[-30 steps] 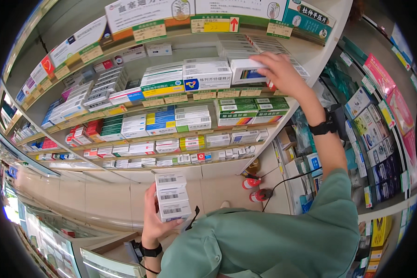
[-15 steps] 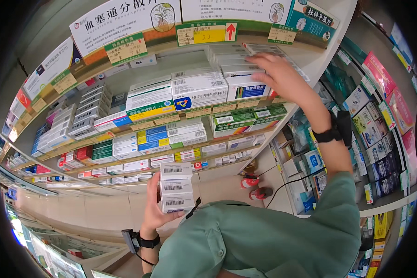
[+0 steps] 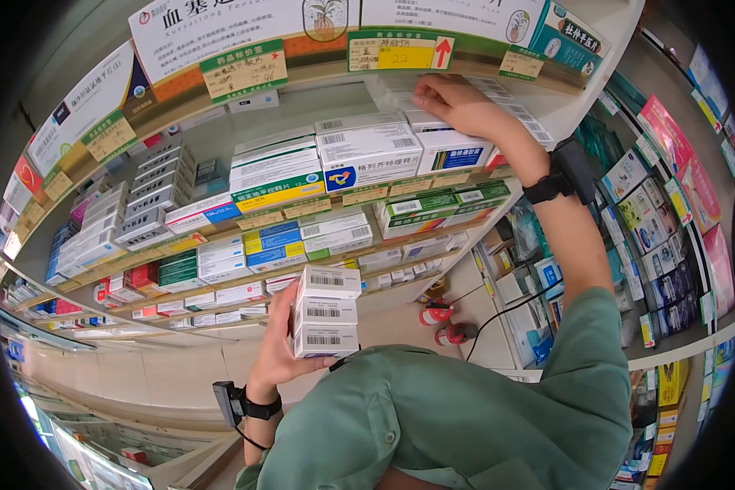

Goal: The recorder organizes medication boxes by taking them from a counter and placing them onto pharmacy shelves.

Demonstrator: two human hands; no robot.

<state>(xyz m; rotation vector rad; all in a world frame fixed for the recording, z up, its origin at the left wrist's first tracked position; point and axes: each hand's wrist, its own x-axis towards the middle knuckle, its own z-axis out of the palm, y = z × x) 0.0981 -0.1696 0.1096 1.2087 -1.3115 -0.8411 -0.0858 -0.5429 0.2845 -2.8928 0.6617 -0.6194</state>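
My left hand (image 3: 279,339) is closed around a stack of three small white medicine boxes (image 3: 327,312). Their ends carry barcodes. Thumb and fingers grip the stack from its left and underneath. Over the upper shelf, my right hand (image 3: 457,102) reaches in above a row of white medicine boxes with blue-and-purple fronts (image 3: 455,157). Its fingers are loosely bent and apart at the back of that row, with no box visible between them. Whether the fingertips touch a box is hard to see. To the left of that row lies a white box with a blue emblem (image 3: 373,155).
A glass-fronted shelf unit holds several tiers of medicine boxes, with price tags (image 3: 245,71) along its edges. Green boxes (image 3: 425,211) sit one tier below. Another stocked shelf (image 3: 670,245) stands at the right. Two red objects (image 3: 456,333) are on the floor. A black cable (image 3: 506,314) hangs nearby.
My right hand has moved left and farther back over the shelf, its fingers more bent. My left hand has shifted slightly right and up with the stack of boxes.
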